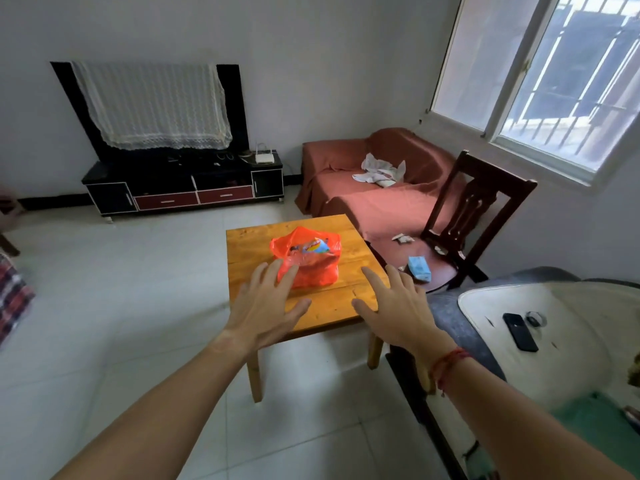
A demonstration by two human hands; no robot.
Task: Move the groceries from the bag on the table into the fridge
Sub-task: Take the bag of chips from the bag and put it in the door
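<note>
An orange-red plastic bag [313, 271] stands open on the small wooden table [332, 306] in the middle of the view. Colourful packets [311, 247] show through its mouth. My left hand [266, 306] is stretched out with fingers spread, its fingertips overlapping the bag's near left side. My right hand [394, 306] is also spread flat, hovering over the table's near right corner, a little to the right of the bag. Neither hand holds anything. No fridge is in view.
A dark wooden chair [474, 216] with a blue packet [419, 268] on its seat stands right of the table. Behind it is a red-covered sofa [374, 202]. A TV cabinet [183, 188] lines the far wall. A white surface with a phone [520, 331] is at right. Tiled floor lies left.
</note>
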